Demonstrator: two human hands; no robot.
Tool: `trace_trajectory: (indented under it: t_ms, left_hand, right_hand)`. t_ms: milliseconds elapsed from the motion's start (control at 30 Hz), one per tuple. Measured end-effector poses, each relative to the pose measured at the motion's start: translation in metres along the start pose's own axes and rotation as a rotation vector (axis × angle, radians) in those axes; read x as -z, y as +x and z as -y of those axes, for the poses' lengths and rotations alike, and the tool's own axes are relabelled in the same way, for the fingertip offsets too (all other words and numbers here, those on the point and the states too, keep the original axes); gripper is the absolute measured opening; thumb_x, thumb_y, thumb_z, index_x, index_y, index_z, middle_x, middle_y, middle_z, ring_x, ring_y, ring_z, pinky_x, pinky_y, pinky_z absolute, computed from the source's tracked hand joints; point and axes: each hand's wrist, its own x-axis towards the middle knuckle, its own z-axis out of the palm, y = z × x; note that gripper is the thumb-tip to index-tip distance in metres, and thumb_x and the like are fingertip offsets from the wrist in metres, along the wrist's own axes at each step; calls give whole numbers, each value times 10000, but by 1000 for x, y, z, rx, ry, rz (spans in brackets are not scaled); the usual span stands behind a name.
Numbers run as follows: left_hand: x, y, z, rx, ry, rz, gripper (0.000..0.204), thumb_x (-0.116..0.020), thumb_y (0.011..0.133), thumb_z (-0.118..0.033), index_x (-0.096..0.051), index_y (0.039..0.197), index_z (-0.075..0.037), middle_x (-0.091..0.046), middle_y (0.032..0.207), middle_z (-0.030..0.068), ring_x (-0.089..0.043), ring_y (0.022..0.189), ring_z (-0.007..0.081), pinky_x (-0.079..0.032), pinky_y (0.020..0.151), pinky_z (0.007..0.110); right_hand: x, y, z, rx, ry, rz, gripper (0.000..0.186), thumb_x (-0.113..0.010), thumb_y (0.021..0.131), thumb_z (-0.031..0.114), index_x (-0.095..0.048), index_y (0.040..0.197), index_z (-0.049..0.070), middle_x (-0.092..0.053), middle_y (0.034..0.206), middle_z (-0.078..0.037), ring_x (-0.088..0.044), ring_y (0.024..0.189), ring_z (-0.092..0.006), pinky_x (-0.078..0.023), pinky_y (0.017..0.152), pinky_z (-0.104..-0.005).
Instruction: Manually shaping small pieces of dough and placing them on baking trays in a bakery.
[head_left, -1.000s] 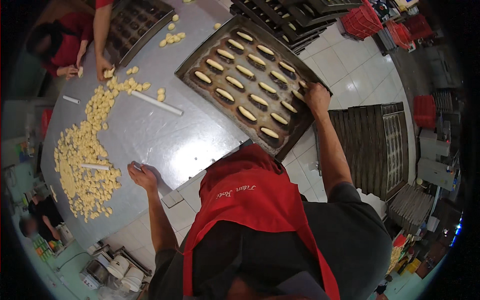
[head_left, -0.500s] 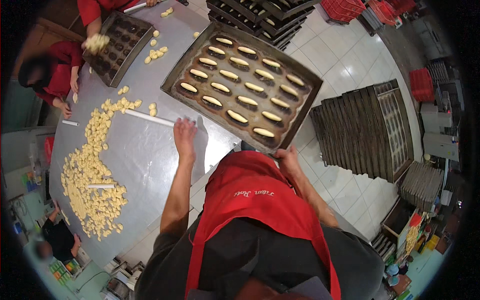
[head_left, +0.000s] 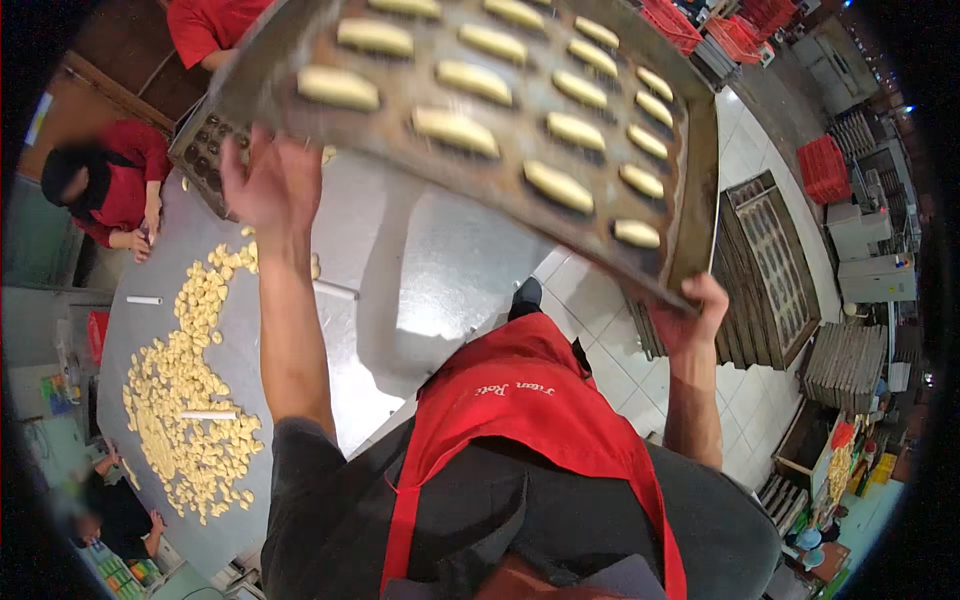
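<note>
A large dark baking tray (head_left: 510, 205) is lifted high above the table's edge and tilted. Rows of pale, spindle-shaped dough pieces (head_left: 455, 131) lie in it. At its near left corner is my left hand (head_left: 278, 185), palm toward the metal and thumb apart; motion smears its fingertips. My right hand (head_left: 692, 315) is closed round the near right corner. Below on the steel table (head_left: 330, 400), a white rolling rod (head_left: 335, 290) lies partly hidden by my left forearm.
Many small dough lumps (head_left: 195, 430) cover the table's left side, with another white rod (head_left: 208, 415) among them. Stacked trays (head_left: 770, 270) stand on the tiled floor (head_left: 600, 345) at right. Across the table, a co-worker in red (head_left: 130, 190) stands near a second tray (head_left: 200, 165).
The baking tray has risen toward me, shifting up and left at its near left corner. My left hand has moved from the rod to that corner. The right hand has risen with the tray.
</note>
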Motion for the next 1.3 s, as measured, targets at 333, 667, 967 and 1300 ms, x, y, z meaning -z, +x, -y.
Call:
trace_trajectory:
  t_ms: [333,667,967,1300]
  left_hand:
    - [65,186,207,110,728,-398,477,-614,1107,-372,-582,1465,-58,-619,1401,126,-650,1161,302,-570,1007,483]
    - [113,305,288,210,497,-675,469,-634,1011,-335,-689,1362,-28,-757,1315,188,-709,1171,415,-532,1119,576]
    - [125,311,284,88,595,-520,542,-614,1024,-365,-647,1457,-40,-733,1398,176,-697,1273,403,-532,1148,568]
    - [130,74,427,331,828,-358,184,-618,1111,-259,-672,1175,-95,-687,1077,29,-647,943,145,-541,818,314]
  right_hand:
    - [-165,335,70,172,-7,340,432,-543,933,63,-585,1322,-120,-666,1378,-257,-679,1283,-414,-567,1109,-628]
    - [-185,464,29,46,196,7,166,-673,848,-43,-669,1011,-74,-685,1023,-144,-697,892,-280,-577,851,-453]
    - [-168,463,33,73,-4,204,442,-864,932,253,-684,1237,-12,-724,1155,-91,-694,1066,-189,-561,864,-389]
    - [169,218,34,241,-1056,-504,517,-831,971,224,-614,1385,4,-758,1235,-193,-761,1165,-272,-627,978,-415]
